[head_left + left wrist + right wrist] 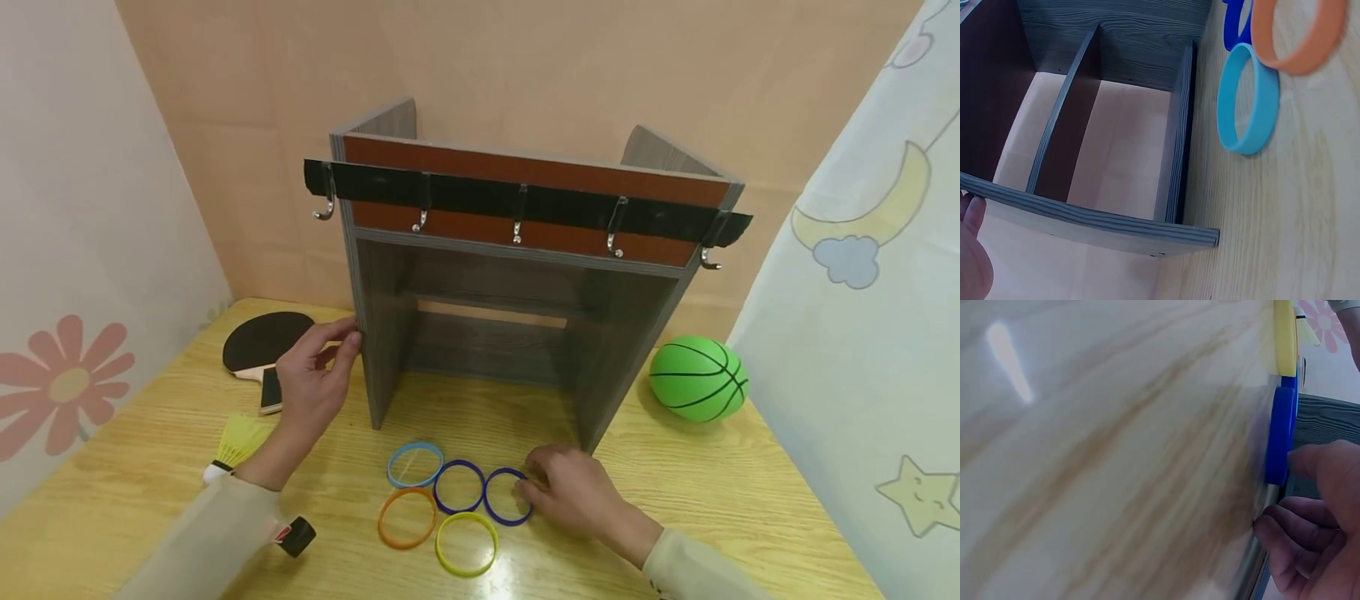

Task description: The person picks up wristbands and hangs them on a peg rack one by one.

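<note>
On the table stands a grey wooden rack [381, 333] with a brown front board and a black strip of metal hooks [517, 225]. My left hand [315, 367] touches the outside of its left side panel with the fingertips. Flat in front of it lie a light blue ring [390, 475], an orange ring [380, 525], a yellow ring [467, 573] and two dark blue rings. My right hand [573, 492] rests low by the right-hand dark blue ring [1280, 434], its thumb at the ring's outer edge and the other fingers bent beside the table surface.
To the left lie a black table tennis paddle [262, 337], a yellow shuttlecock [240, 437] and a small black-ended object [297, 537] partly under the left sleeve. A green ball [697, 379] sits right of the rack. Cloth-covered walls [525, 58] enclose the table.
</note>
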Demonstrator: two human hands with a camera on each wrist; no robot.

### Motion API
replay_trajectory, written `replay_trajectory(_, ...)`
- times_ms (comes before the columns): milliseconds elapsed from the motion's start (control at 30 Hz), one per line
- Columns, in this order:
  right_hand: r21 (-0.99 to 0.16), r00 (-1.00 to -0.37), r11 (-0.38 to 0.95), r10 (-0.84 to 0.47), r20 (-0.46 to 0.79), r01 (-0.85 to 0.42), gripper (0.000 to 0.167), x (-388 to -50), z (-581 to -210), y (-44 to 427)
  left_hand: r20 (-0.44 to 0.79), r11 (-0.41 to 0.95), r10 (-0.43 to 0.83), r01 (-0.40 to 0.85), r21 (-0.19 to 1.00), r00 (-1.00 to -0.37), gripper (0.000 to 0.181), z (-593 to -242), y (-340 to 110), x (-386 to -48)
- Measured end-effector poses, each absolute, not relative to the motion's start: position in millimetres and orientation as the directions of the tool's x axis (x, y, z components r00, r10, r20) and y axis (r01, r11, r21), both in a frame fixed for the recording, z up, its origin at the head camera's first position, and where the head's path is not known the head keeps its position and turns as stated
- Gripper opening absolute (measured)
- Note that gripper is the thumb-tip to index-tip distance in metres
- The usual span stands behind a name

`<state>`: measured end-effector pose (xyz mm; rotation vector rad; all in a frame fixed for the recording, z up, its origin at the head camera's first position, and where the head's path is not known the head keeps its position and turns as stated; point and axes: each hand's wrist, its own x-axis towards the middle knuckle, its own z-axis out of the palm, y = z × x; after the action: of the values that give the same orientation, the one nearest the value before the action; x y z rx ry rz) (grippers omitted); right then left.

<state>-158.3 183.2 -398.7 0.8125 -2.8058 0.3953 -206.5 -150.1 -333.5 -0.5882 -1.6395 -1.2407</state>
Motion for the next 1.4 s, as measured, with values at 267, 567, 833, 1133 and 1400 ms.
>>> replay_trajectory(267,-0.357,-0.854,0.776,-0.459,0.245,-0.520,0.009,-163.5,-399.6,187.3,0.880,0.343,-0.202,0.811,0.475,-0.430,0.019,-323.8,-145.3,-200.4)
replay_trajectory(567,-0.650,-0.913,0.656,-0.377,0.157,-0.383,0.005,-174.0,-379.4,208.9,0.860,0.318,-0.236,0.801,0.508,-0.452,0.020,-330.9,-150.7,-207.5)
replay_trajectory(833,-0.848,-0.933,0.478,-0.356,0.051,-0.229,0.003,-177.2,-355.6,210.2,0.854,0.297,-0.235,0.802,0.518,-0.464,0.019,-342.9,-156.3,-218.1)
replay_trajectory(1133,-0.978,-0.920,0.138,-0.381,0.092,-0.155,0.009,-184.8,-306.8,182.7,0.862,0.308,-0.222,0.806,0.505,-0.455,0.015,-323.1,-146.6,-200.3)
replay_trajectory(1400,-0.990,-0.900,-0.095,-0.414,0.136,-0.106,0.009,-186.4,-277.3,139.6,0.859,0.255,-0.225,0.823,0.507,-0.460,0.015,-323.4,-145.2,-200.5)
